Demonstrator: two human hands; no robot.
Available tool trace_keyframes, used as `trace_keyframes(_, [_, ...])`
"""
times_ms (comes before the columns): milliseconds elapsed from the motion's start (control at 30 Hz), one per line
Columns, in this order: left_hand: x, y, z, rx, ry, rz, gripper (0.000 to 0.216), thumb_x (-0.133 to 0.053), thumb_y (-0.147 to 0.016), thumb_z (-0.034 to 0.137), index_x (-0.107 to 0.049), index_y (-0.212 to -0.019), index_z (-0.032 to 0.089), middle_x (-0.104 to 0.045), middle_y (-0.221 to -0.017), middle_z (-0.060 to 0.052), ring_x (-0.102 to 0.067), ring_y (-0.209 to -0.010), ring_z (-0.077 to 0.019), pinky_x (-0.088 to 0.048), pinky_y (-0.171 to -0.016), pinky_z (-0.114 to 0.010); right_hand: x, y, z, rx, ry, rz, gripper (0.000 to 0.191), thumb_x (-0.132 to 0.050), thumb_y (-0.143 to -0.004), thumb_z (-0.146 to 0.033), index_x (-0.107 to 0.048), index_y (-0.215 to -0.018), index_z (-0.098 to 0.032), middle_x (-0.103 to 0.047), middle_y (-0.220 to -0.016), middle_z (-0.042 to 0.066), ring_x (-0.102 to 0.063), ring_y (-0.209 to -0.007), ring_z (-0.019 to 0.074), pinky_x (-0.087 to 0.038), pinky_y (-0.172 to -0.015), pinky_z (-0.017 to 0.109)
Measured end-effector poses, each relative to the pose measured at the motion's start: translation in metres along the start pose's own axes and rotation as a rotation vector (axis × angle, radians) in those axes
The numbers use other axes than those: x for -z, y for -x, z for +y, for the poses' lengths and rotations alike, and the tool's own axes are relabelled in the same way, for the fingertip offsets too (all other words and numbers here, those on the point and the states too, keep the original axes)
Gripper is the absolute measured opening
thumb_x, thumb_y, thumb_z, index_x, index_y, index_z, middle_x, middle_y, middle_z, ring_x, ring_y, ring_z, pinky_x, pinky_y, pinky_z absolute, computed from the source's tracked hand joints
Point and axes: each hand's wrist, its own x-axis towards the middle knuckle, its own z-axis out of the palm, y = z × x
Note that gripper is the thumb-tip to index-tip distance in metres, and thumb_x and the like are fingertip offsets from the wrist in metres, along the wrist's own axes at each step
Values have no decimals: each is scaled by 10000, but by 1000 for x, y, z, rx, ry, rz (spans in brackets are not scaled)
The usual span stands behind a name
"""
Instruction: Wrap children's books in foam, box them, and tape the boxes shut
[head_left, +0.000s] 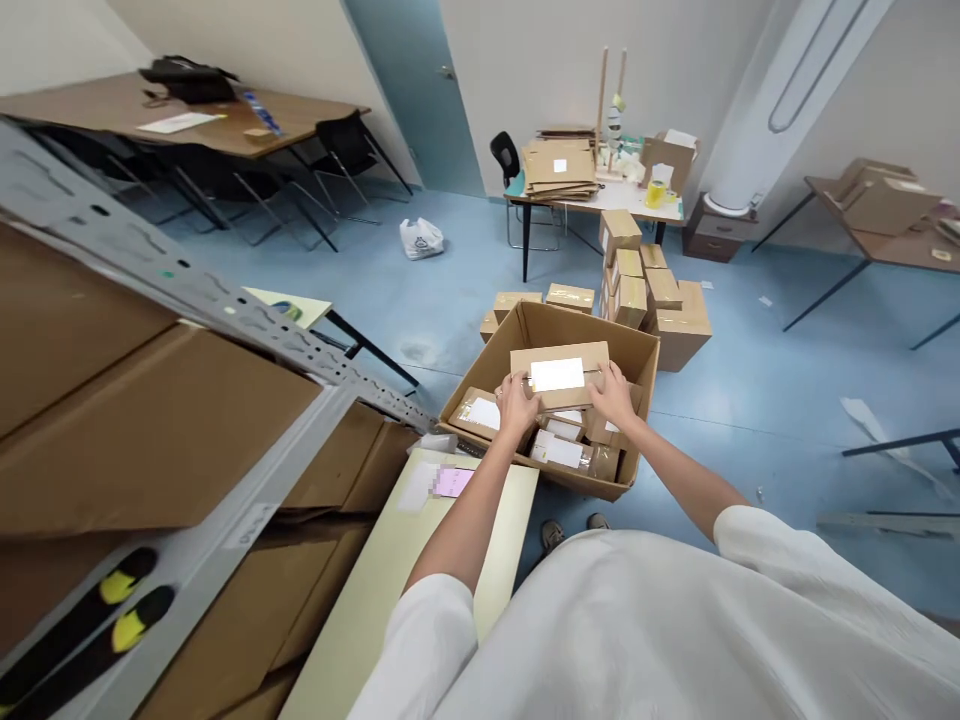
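Between my two hands is a small cardboard box (559,398) with a white label on its upper face. My left hand (517,402) grips its left end, and my right hand (611,393) grips the right end. Directly below stands a large open carton (499,358), inside which several smaller taped parcels lie, among them a labelled parcel (559,450) near the front and another parcel (478,411) at the left. Whether the held box touches the parcels under it, I cannot tell.
A pale table (360,600) adjoins the carton at the left, beside a metal shelf (247,470) loaded with cartons. Stacked boxes (679,335) stand on the floor behind the carton. Farther back, flattened cardboard (559,170) lies on a desk. A white plastic bag (421,240) sits on the floor.
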Motion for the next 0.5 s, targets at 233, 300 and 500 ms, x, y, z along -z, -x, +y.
trace_keyframes(233, [15,-59,-38,-48,13,-34,569,-718,-848,199,-606,-1403,264,-484,-1642,-161,-435,-1528,-432,-386,-1246,-651,-54,-16,-17,-121,-65,-19,722,-552,-976,-429,-461,-1648,-179,-282,-1781,191,-362,-1622,372,-401,-1272,554])
trace_keyframes(300, [22,-72,-54,-52,23,-47,530,-678,-874,172,-606,-1397,217,-384,-1724,-182,-380,-1583,-426,-349,-1286,-640,-74,-20,-22,-101,-92,-67,740,-577,-962,-408,-462,-1656,-178,-258,-1793,193,-375,-1622,363,-431,-1255,528])
trace_keyframes(500, [30,-68,-95,-71,67,-24,581,-591,-850,82,-588,-1424,172,-323,-1761,-180,-286,-1662,-358,-306,-1354,-564,-121,-17,-27,-27,-99,-228,640,-554,-960,-286,-551,-1580,-124,-289,-1776,216,-363,-1636,326,-423,-1268,491])
